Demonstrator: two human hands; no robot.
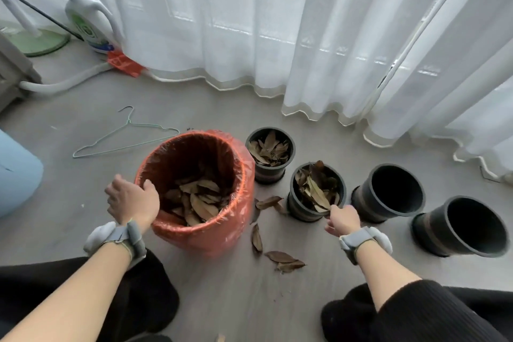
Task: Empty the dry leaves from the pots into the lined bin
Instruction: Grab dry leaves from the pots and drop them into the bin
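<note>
An orange-lined bin (205,236) stands on a grey floor (194,108), with dry leaves (200,203) in its bottom. The left hand (133,200) grips the bin's left rim, thumb inside. Right of the bin stand 4 black pots. 2 hold leaves: the far pot (268,175) just beside the bin, and the near pot (298,209). 2 empty pots (363,200) stand farther right. The right hand (342,221) is at the near pot's rim, fingers curled; whether it grips cannot be told. Loose leaves (280,257) lie near the bin's right side.

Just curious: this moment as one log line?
left hand: grips bin rim | right hand: at nearer leafy pot | empty pots: two
</note>
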